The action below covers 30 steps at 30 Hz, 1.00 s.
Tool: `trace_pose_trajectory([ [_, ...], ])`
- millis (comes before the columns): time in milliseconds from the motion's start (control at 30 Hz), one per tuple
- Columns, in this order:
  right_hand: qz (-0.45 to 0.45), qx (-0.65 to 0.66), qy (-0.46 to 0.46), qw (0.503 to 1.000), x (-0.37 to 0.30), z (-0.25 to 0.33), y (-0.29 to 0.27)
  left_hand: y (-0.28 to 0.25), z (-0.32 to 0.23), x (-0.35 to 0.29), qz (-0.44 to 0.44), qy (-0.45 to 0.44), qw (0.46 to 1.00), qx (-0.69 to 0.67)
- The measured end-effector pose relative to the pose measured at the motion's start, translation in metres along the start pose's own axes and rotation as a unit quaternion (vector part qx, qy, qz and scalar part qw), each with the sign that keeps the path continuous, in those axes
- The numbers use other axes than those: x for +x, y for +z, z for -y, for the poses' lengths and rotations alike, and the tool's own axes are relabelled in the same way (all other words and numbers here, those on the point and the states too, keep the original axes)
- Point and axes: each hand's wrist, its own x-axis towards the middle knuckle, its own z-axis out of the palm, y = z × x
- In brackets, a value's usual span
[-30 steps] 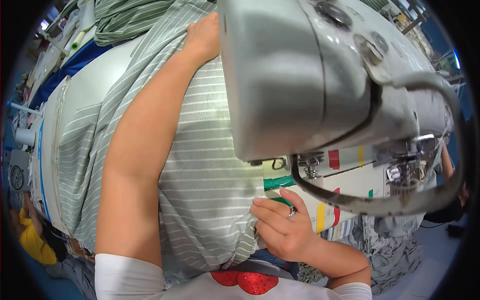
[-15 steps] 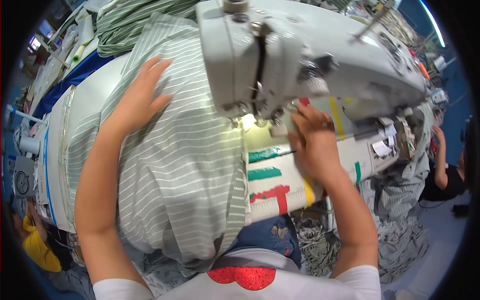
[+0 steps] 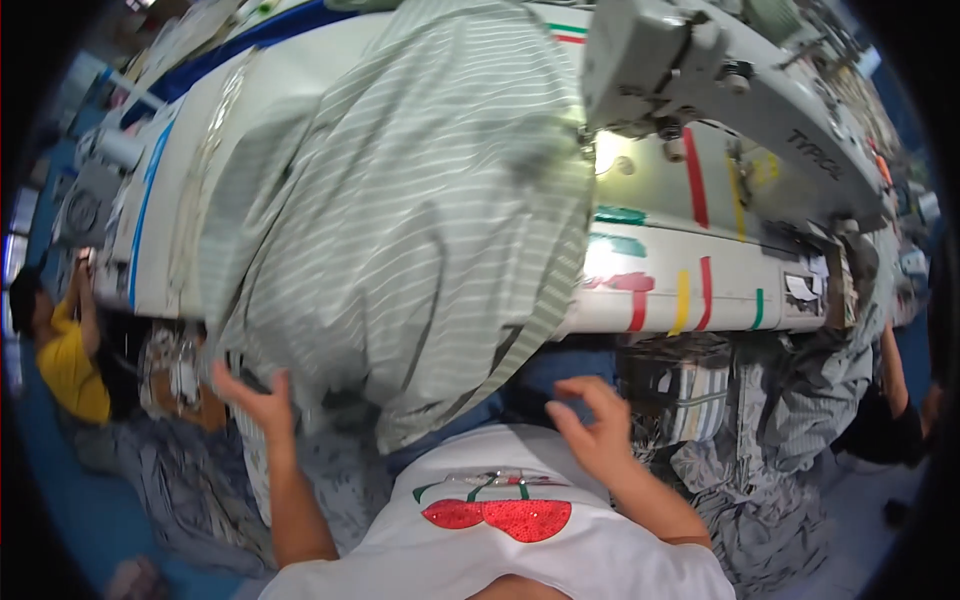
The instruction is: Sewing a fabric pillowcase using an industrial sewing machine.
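A grey-green fabric piece with white stripes lies over the sewing table and hangs down over its front edge toward my lap. Beside its lower left edge, my left hand is open, fingers apart, holding nothing. My right hand is in front of my body, right of the fabric's hanging corner and apart from it. Its fingers are curved but spread from the thumb, with nothing visible in them. The white sewing machine stands at the fabric's right edge, its lamp lit near the needle area.
Coloured tape strips mark the white table right of the fabric. Heaps of striped cloth lie low on the right, and more cloth lies at the left. A person in yellow works at far left; another person's arm shows at far right.
My left hand has left the fabric top and dropped to its lower left. My right hand has come away from the machine toward my body. The view has shifted, showing the machine farther right.
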Motion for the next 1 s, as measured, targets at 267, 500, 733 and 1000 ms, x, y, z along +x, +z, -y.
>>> trace_pose_trajectory([
  [267, 0.1, 0.468, 0.39, 0.787, 0.011, 0.011, 0.088, 0.088, 0.089, -0.09, 0.089, -0.176, 0.98, -0.021],
  [500, 0.156, 0.534, 0.318, 0.767, 0.045, 0.022, 0.119, 0.072, 0.113, -0.042, 0.392, -0.092, 0.88, 0.252],
  [733, 0.128, 0.715, 0.026, 0.686, 0.099, 0.057, 0.007, 0.047, 0.106, -0.007, 0.137, -0.142, 0.922, -0.333],
  [1000, 0.152, 0.741, -0.072, 0.65, 0.149, 0.056, -0.079, 0.044, 0.096, 0.02, 0.196, -0.112, 0.973, 0.054],
])
